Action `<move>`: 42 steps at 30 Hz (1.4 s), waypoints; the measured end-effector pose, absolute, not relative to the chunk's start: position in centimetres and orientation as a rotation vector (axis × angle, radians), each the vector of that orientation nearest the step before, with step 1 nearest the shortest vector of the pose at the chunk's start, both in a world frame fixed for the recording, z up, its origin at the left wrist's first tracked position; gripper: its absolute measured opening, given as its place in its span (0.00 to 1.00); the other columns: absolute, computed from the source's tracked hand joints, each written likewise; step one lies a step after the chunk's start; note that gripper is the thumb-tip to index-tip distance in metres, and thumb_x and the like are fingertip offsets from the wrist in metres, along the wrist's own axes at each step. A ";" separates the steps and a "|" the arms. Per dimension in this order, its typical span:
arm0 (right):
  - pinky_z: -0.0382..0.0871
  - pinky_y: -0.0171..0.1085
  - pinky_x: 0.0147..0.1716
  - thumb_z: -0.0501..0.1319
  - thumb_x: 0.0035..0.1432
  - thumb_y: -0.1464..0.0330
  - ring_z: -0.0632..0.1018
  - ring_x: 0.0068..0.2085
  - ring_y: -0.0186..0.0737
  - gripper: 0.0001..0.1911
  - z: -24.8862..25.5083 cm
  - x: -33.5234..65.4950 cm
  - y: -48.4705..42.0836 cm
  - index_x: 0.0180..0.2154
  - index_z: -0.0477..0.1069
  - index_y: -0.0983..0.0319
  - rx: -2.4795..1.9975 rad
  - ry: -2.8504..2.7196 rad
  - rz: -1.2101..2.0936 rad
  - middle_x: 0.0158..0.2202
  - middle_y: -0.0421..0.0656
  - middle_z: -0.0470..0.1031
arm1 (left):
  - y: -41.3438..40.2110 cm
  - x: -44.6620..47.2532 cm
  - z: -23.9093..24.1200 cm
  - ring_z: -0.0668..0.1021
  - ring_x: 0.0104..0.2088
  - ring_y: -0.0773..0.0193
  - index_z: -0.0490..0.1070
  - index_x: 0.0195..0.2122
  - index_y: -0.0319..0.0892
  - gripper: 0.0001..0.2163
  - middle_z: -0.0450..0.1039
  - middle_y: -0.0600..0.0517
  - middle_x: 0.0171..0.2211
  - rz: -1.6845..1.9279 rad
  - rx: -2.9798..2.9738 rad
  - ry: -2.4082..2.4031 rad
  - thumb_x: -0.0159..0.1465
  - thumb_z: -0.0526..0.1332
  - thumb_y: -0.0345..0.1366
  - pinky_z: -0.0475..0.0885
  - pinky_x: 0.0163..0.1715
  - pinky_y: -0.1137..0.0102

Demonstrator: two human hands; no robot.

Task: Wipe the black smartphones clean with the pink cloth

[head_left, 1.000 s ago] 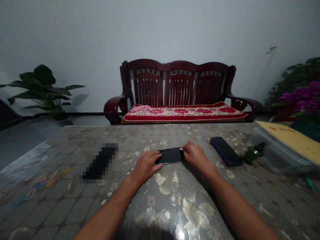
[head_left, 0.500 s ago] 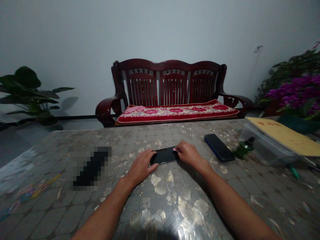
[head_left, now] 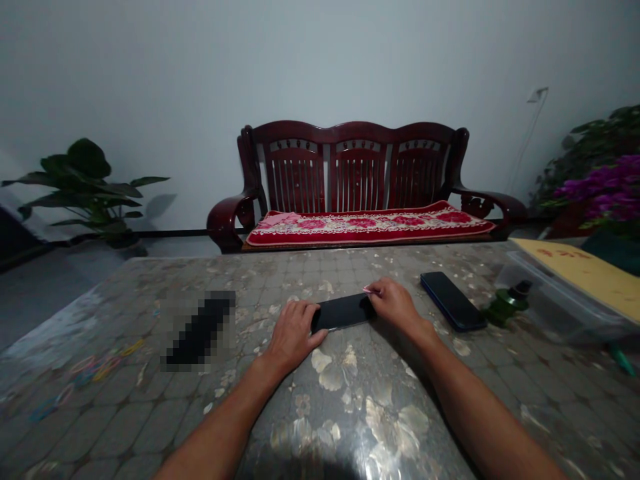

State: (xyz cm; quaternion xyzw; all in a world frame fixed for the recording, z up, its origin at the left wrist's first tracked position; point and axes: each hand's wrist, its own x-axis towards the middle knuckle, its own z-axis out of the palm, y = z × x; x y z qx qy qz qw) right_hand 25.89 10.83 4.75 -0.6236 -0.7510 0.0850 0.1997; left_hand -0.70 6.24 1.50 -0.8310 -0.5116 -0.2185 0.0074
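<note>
A smartphone (head_left: 343, 312) with a dark screen lies flat on the table (head_left: 350, 260), long side running across in front of me. My left hand (head_left: 295, 333) clasps its left end, fingers at the far edge and thumb along the near edge. At the phone's right end is my right hand (head_left: 395, 303), its fingers pinched together on a small pinkish-white piece (head_left: 369, 291), perhaps cloth or paper. Most of that piece is hidden by my fingers. Further right lies a second smartphone (head_left: 453, 300) in a blue case, screen up.
A green bottle (head_left: 505, 305) and a clear plastic box (head_left: 540, 293) under a yellow sheet (head_left: 580, 270) stand on the right. To the left are a blurred-out dark object (head_left: 200, 332) and several coloured bands (head_left: 107, 363). Behind the table is a wooden bench (head_left: 355, 167).
The view has turned slightly left, shifting everything right in the picture. My right hand has moved a little toward the phone's far right corner; my left hand keeps its hold.
</note>
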 end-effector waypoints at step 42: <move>0.65 0.33 0.42 0.56 0.65 0.73 0.76 0.43 0.39 0.16 2.9 25.1 12.0 0.47 0.80 0.57 -1.523 -2.185 0.215 0.39 0.44 0.76 | 1.9 3.3 2.7 0.76 0.50 0.45 0.67 0.55 0.42 0.31 0.70 0.42 0.53 -0.538 -2.592 -1.901 0.55 0.73 0.49 0.72 0.49 0.55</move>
